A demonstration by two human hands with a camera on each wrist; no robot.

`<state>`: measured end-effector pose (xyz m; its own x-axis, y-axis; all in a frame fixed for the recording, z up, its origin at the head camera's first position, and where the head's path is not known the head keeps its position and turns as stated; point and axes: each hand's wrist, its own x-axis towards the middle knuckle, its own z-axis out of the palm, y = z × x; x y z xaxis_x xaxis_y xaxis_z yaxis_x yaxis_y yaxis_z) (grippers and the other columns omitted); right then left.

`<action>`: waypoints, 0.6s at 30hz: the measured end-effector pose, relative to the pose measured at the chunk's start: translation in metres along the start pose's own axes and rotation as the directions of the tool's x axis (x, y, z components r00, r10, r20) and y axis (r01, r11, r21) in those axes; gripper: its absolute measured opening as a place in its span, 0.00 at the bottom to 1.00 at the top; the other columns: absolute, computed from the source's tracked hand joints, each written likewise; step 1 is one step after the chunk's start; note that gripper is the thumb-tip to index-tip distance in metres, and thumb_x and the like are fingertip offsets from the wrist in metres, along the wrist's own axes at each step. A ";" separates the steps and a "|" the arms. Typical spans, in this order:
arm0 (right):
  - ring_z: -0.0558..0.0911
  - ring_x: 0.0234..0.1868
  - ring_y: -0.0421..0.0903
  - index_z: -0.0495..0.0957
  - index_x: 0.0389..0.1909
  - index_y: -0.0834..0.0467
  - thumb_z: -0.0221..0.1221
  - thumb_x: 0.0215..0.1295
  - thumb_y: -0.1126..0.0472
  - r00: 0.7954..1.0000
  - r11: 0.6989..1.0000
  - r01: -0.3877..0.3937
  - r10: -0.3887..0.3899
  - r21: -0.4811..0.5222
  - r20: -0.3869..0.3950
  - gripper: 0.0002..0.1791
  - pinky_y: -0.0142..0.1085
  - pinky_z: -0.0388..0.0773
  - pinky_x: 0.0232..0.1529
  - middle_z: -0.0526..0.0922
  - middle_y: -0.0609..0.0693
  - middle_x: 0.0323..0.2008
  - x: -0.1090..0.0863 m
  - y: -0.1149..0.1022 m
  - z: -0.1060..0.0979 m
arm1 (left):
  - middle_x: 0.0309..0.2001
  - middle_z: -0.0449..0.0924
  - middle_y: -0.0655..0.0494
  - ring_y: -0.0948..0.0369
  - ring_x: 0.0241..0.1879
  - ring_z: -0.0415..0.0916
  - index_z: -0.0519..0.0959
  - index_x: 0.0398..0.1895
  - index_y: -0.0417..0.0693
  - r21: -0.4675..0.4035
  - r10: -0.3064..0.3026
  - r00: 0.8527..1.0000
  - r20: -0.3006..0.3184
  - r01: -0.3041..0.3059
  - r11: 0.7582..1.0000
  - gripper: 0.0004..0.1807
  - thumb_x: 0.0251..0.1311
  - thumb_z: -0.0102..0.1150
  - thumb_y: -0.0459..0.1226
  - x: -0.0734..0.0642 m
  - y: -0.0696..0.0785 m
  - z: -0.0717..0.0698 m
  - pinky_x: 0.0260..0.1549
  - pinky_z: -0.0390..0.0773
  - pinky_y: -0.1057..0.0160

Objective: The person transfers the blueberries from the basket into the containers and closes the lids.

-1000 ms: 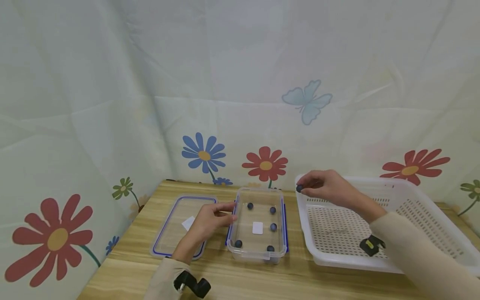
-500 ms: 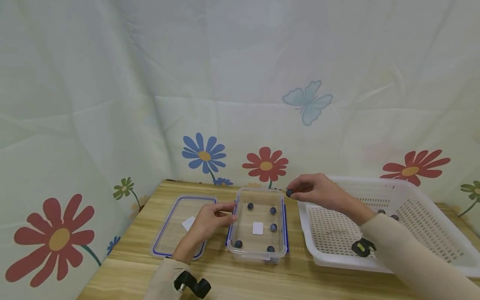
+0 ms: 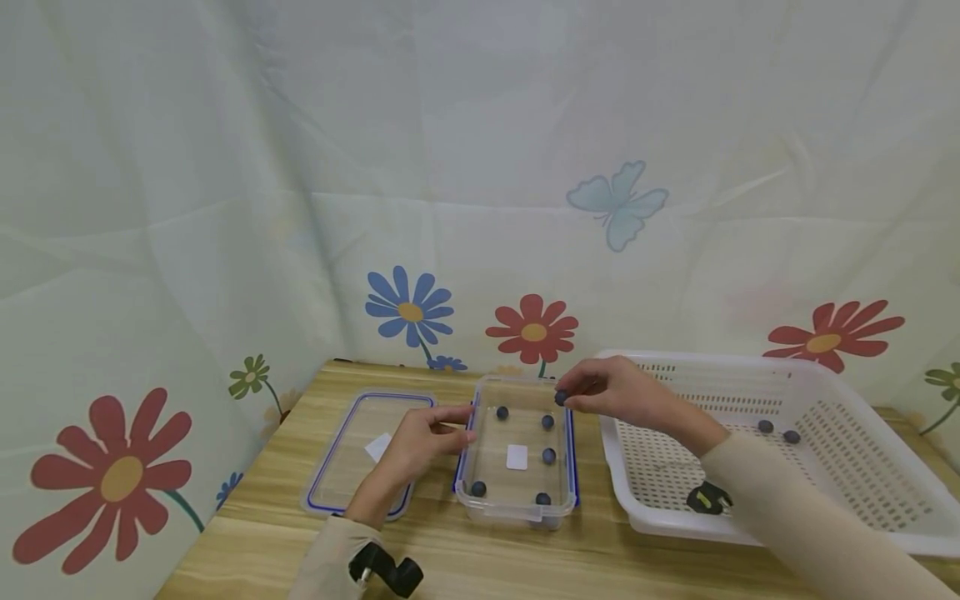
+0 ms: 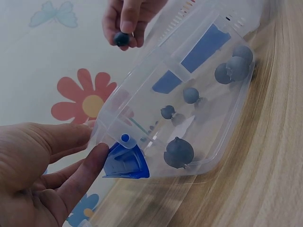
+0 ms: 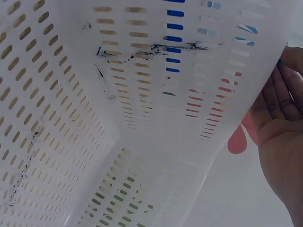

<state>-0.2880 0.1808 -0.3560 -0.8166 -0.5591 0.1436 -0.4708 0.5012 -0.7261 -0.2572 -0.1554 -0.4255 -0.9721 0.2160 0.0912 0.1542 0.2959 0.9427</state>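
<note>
A clear plastic food container [image 3: 517, 510] with blue latches stands mid-table, several blueberries [image 3: 549, 456] and a white square inside. At its left rim, my left hand [image 3: 416, 442] holds the side with thumb and finger; the left wrist view shows a fingertip by the blue latch [image 4: 125, 163]. My right hand [image 3: 618, 392] pinches one blueberry [image 3: 561, 397] between thumb and fingers over the container's far right corner. In the left wrist view that pinched blueberry [image 4: 121, 39] hangs above the rim. The right wrist view shows part of the right hand [image 5: 284, 137] beyond the basket wall.
A white perforated basket [image 3: 720, 531] stands on the right, with blueberries [image 3: 791, 437] visible inside. Left of the container lies its clear lid [image 3: 352, 454] with a blue seal, a white square on it. A flower-printed curtain [image 3: 480, 167] hangs behind the wooden table [image 3: 480, 567].
My right hand has moved left and slightly down with the blueberry, from the basket's left edge to the container's far right corner. Two blueberries in the basket came into view. My left hand stayed put.
</note>
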 end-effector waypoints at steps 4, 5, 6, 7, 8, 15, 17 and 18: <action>0.86 0.45 0.46 0.87 0.54 0.60 0.69 0.72 0.63 1.000 1.000 0.020 -0.020 -0.003 0.007 0.13 0.36 0.85 0.50 0.89 0.47 0.46 0.002 0.001 0.004 | 0.56 0.86 0.38 0.55 0.43 0.87 0.82 0.63 0.32 -0.001 -0.004 1.000 -0.001 0.004 1.000 0.23 0.67 0.72 0.33 0.000 -0.001 0.000 0.45 0.87 0.58; 0.86 0.45 0.46 0.87 0.54 0.61 0.69 0.72 0.63 1.000 1.000 0.026 -0.026 -0.004 0.008 0.13 0.36 0.85 0.50 0.89 0.48 0.46 0.002 0.001 0.005 | 0.56 0.86 0.38 0.55 0.43 0.87 0.82 0.63 0.32 -0.003 -0.005 1.000 -0.001 0.005 1.000 0.23 0.67 0.72 0.32 0.000 -0.001 -0.001 0.45 0.87 0.58; 0.86 0.45 0.46 0.87 0.54 0.61 0.69 0.72 0.62 1.000 1.000 0.024 -0.024 -0.002 0.011 0.13 0.36 0.85 0.49 0.89 0.47 0.46 0.003 0.001 0.006 | 0.56 0.86 0.38 0.55 0.43 0.87 0.82 0.63 0.32 -0.003 -0.006 1.000 -0.002 0.006 1.000 0.23 0.67 0.72 0.32 0.000 -0.001 -0.001 0.45 0.87 0.58; 0.86 0.45 0.46 0.87 0.54 0.60 0.69 0.72 0.62 1.000 1.000 0.018 -0.018 0.003 0.014 0.13 0.36 0.85 0.49 0.89 0.47 0.46 0.003 0.002 0.007 | 0.56 0.86 0.38 0.55 0.43 0.87 0.82 0.63 0.32 -0.003 -0.006 1.000 -0.003 0.005 1.000 0.23 0.67 0.72 0.32 0.000 -0.001 -0.001 0.45 0.87 0.58; 0.87 0.45 0.45 0.87 0.54 0.60 0.69 0.72 0.62 1.000 1.000 0.017 -0.017 0.004 0.018 0.13 0.36 0.85 0.49 0.89 0.47 0.46 0.004 0.002 0.007 | 0.56 0.86 0.39 0.55 0.43 0.87 0.82 0.63 0.32 -0.003 -0.006 1.000 -0.003 0.006 1.000 0.23 0.67 0.72 0.33 0.000 -0.001 -0.001 0.45 0.87 0.58; 0.86 0.47 0.46 0.86 0.55 0.60 0.70 0.72 0.62 0.999 1.000 0.018 -0.018 0.010 0.045 0.14 0.35 0.85 0.51 0.89 0.47 0.47 0.005 0.002 0.008 | 0.56 0.86 0.39 0.56 0.43 0.86 0.82 0.63 0.33 -0.006 -0.013 1.000 -0.003 0.013 1.000 0.23 0.68 0.72 0.34 -0.001 0.001 -0.001 0.45 0.87 0.57; 0.86 0.47 0.46 0.86 0.55 0.59 0.70 0.71 0.61 0.999 1.000 0.013 -0.013 0.005 0.052 0.14 0.35 0.85 0.51 0.89 0.46 0.47 0.004 0.002 0.008 | 0.56 0.86 0.39 0.56 0.43 0.86 0.82 0.64 0.33 -0.010 -0.015 1.000 -0.003 0.015 1.000 0.23 0.68 0.72 0.34 -0.001 0.001 -0.001 0.45 0.87 0.57; 0.86 0.47 0.46 0.86 0.55 0.59 0.70 0.71 0.61 0.998 1.000 0.011 -0.011 0.002 0.054 0.14 0.35 0.85 0.51 0.89 0.46 0.47 0.004 0.002 0.008 | 0.56 0.85 0.39 0.56 0.43 0.86 0.82 0.64 0.33 -0.011 -0.015 1.000 -0.003 0.015 1.000 0.23 0.68 0.72 0.33 -0.001 0.001 0.000 0.45 0.87 0.57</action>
<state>-0.2897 0.1739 -0.3624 -0.7922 -0.5994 0.1146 -0.4787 0.4939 -0.7259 -0.2564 -0.1556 -0.4245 -0.9748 0.2090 0.0780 0.1377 0.2884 0.9476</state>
